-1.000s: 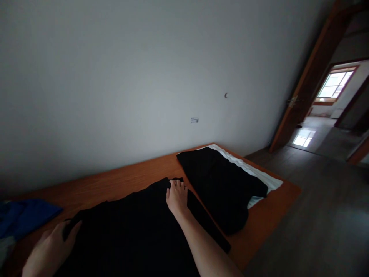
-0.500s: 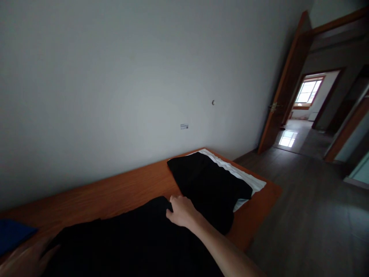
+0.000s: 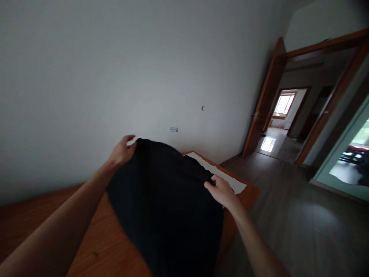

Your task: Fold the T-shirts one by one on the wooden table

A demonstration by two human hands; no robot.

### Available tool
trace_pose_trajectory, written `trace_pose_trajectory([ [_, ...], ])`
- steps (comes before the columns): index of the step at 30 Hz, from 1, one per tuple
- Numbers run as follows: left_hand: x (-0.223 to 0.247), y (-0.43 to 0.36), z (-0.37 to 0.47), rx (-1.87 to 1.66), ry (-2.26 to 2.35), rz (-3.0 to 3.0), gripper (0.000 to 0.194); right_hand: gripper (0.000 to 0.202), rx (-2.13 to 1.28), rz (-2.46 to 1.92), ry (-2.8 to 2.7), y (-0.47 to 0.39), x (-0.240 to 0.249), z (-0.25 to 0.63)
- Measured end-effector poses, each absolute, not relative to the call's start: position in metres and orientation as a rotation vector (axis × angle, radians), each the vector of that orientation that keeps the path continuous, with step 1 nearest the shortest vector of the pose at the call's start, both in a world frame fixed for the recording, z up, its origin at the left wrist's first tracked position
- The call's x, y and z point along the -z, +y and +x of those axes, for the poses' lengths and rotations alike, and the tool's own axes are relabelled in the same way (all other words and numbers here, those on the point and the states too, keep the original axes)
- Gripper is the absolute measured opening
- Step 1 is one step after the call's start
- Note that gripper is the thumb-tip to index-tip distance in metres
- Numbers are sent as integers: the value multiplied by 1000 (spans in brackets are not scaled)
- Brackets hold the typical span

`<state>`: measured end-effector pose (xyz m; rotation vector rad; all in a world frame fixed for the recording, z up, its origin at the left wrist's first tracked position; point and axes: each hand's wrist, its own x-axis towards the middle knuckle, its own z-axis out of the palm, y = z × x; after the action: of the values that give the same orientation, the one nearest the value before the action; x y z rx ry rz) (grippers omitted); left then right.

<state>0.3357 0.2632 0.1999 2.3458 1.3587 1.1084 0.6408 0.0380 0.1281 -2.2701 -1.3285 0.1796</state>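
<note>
A large black cloth (image 3: 170, 200) hangs between my two hands above the wooden table (image 3: 115, 246). My left hand (image 3: 123, 151) pinches its upper left corner, raised in front of the wall. At the upper right edge of the cloth, my right hand (image 3: 221, 189) grips the fabric between thumb and fingers. Behind it, near the table's far right end, lies a white cloth (image 3: 227, 177), with a dark strip of another black cloth (image 3: 197, 163) beside it, mostly hidden by the raised fabric.
A pale wall (image 3: 86, 96) with a small label (image 3: 174, 130) rises behind the table. To the right are a brown wooden door (image 3: 263, 100) standing open, a dark floor (image 3: 282, 211) and a glass panel (image 3: 351, 169).
The black cloth has been lifted and moved right. My left hand has risen from the lower left with its corner. The blue cloth has left the view, which has shifted right.
</note>
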Motion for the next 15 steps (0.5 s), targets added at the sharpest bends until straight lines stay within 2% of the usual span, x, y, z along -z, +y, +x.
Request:
trace_pose_trajectory([
  [3, -209, 257, 394, -1219, 1104, 2228, 61, 26, -95, -2552, -1142, 37, -131, 688],
  [6, -188, 219, 406, -1039, 742, 2426, 46, 38, 7, -2634, -1104, 20, -117, 713],
  [8, -156, 189, 392, -824, 636, 2613, 39, 40, 63, -2633, -1159, 11, -102, 712],
  [12, -70, 151, 334, -617, 859, 2715, 35, 28, 21, -2473, -1409, 18, -78, 668],
  [15, -14, 143, 276, -685, 1098, 2698, 33, 19, -16, -2186, -1671, 34, -66, 611],
])
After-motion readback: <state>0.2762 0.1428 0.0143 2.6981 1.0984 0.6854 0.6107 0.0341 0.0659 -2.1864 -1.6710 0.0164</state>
